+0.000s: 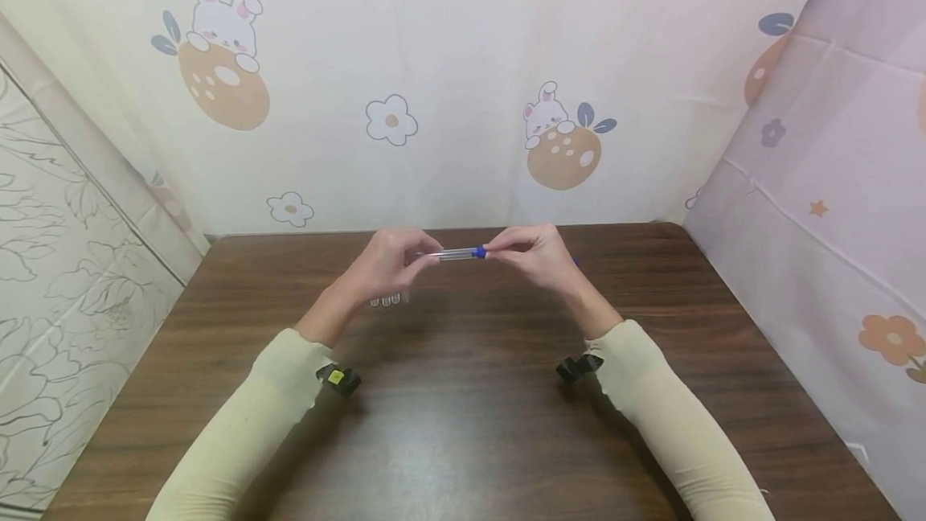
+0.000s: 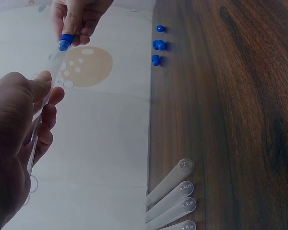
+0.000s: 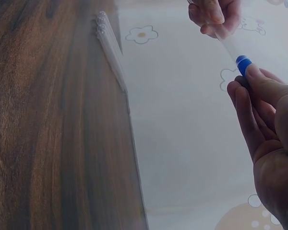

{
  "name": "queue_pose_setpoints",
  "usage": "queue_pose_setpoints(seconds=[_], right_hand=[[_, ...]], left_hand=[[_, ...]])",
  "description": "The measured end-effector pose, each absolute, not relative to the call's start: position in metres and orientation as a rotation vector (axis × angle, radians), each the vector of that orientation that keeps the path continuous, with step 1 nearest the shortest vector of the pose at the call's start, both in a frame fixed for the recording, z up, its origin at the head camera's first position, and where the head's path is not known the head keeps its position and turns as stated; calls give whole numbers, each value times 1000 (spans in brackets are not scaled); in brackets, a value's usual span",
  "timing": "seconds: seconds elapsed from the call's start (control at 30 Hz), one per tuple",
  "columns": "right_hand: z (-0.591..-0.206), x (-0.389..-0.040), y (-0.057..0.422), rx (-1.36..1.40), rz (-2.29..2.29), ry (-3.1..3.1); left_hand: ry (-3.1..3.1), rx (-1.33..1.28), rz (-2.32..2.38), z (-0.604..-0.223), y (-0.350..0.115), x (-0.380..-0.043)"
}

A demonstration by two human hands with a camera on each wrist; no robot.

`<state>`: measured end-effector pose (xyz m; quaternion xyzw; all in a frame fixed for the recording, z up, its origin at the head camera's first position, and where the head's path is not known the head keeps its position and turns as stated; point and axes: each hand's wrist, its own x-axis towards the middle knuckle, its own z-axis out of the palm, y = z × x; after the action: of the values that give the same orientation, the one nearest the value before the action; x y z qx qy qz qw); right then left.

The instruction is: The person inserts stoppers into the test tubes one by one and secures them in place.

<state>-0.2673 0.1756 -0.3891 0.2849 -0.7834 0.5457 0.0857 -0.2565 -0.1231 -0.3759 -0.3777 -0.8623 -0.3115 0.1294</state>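
Note:
Above the far part of the table, my left hand (image 1: 394,262) grips a clear test tube (image 1: 457,254) that lies nearly level. My right hand (image 1: 534,257) pinches a blue stopper (image 1: 481,252) at the tube's right end. In the left wrist view the lower part of the blue stopper (image 2: 64,44) shows inside the tube's mouth, with the right thumb and fingers round its top. The right wrist view has the thumb pressed along the stopper (image 3: 243,65). The left fingers wrap the tube further down, hiding part of it.
Several more clear tubes (image 2: 173,191) lie side by side on the table (image 2: 221,120), left of centre. A few loose blue stoppers (image 2: 159,44) sit near the far edge on the right. A patterned cloth (image 1: 463,63) hangs behind the table.

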Motion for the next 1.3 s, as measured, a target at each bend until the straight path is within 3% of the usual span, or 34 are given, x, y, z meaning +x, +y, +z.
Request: queue_pose_setpoints(seconds=[1.3], right_hand=[[-387, -271, 178, 845, 1535, -2426]], left_hand=[[-2559, -1035, -870, -376, -120, -261]])
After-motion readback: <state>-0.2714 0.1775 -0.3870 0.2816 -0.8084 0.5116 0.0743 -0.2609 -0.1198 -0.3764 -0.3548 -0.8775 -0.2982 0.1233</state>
